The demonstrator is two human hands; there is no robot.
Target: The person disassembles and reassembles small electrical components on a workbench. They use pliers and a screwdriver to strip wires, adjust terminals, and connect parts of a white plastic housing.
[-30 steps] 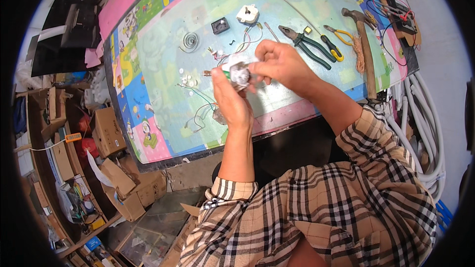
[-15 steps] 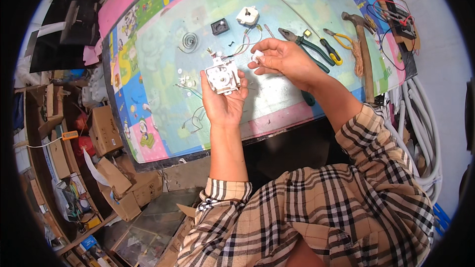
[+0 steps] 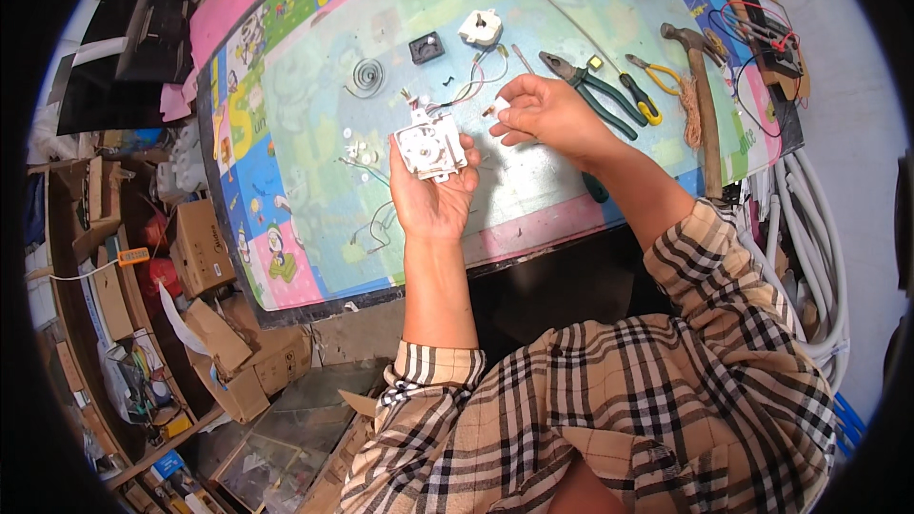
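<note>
- I have the white mechanism (image 3: pixel 428 149) in the left hand (image 3: pixel 434 205), open face up, thumb on one side and fingers on the other.
- My right hand (image 3: pixel 547 119) is apart from it, just to the right, its fingertips pinched on a small white piece (image 3: pixel 499 108); a brownish bit shows at its end.
- Right beyond my left hand I see coloured wires (image 3: pixel 466 93) near the mechanism; I can't tell whether they join it.
- Just left of that hand are small white parts (image 3: pixel 357 152) and thin loose wires (image 3: pixel 373 228).
- Farther beyond the left hand: a flat spiral coil (image 3: pixel 365 78) and a black square part (image 3: pixel 426 48).
- Beyond the right hand is a white housing (image 3: pixel 479 29) with a dark middle.
- Near the right hand are green-handled pliers (image 3: pixel 571 72); past them, a screwdriver (image 3: pixel 643 103), yellow-handled pliers (image 3: pixel 645 64) and a hammer (image 3: pixel 703 105).
- Under everything, a patterned table cover (image 3: pixel 314 133).
</note>
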